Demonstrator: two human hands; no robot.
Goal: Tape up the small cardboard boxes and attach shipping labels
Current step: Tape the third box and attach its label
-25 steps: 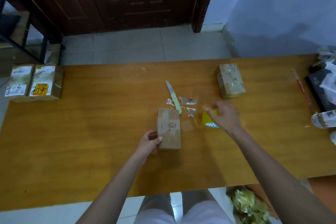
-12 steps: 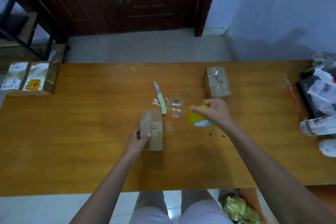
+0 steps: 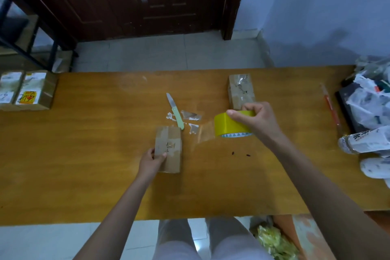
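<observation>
A small cardboard box [image 3: 169, 148] lies at the middle of the wooden table [image 3: 84, 164]. My left hand [image 3: 150, 162] holds its near left side, thumb on top. To its right, my right hand [image 3: 257, 121] grips a yellow roll of tape [image 3: 229, 125], lifted and tilted. A clear strip of tape [image 3: 203, 135] runs from the roll down toward the box. A second small box [image 3: 241, 91] stands behind the right hand. Two labelled boxes [image 3: 25, 91] sit at the table's far left.
A knife with a pale green handle [image 3: 176, 112] lies just behind the box, among torn tape scraps [image 3: 192, 116]. A red pen [image 3: 331, 105] and a pile of plastic bags and packets [image 3: 369, 107] fill the right end. A door and tiled floor lie beyond.
My right hand has picked the tape roll up off the table and a strip of tape now stretches from it. My left hand has kept its hold on the box.
</observation>
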